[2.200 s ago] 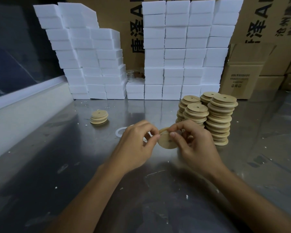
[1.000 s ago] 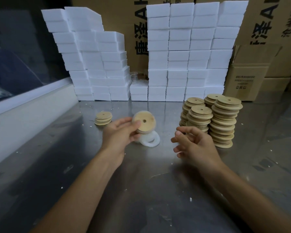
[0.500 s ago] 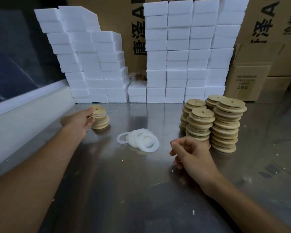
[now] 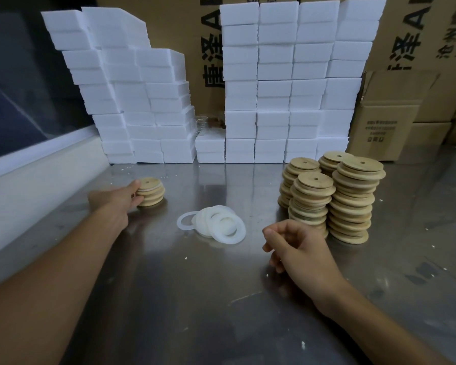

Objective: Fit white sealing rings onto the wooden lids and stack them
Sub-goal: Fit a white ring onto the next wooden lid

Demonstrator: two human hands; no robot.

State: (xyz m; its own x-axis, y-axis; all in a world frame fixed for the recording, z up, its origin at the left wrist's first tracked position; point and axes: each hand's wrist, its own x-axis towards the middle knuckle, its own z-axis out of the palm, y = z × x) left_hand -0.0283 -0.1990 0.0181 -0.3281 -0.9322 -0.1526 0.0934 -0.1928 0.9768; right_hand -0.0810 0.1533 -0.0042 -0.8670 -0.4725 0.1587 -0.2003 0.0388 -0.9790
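The left hand (image 4: 113, 200) reaches out to the short stack of finished lids (image 4: 151, 192) toward the far left of the metal surface (image 4: 195, 299). Its fingers curl against the near-left side of the top lid, so the grip looks closed on that lid, though the fingertips are small at this range and it may only be steadying the stack. White bands between the wooden layers suggest these lids already carry rings, which is why they stand apart from the rest.

The right hand (image 4: 298, 251) hovers low over the middle of the surface, fingers loosely curled, its grip holding nothing. It sits between the pile of white rings (image 4: 216, 223) and the tall stacks of bare lids (image 4: 332, 196), likely so either can be reached for the next fitting.

The rings lie overlapping in a loose heap at mid-surface, one ring sticking out to the left. The bare lids rise in four crowded columns toward the far right, close enough to touch one another, with the near columns just beyond the right knuckles; a careless reach there could tip one.

Open room is the near half of the surface and the strip between the rings and the finished stack. The far edge is walled by white foam blocks (image 4: 274, 88) and cardboard boxes (image 4: 385, 127), and a pale ledge (image 4: 37, 180) bounds the left edge.
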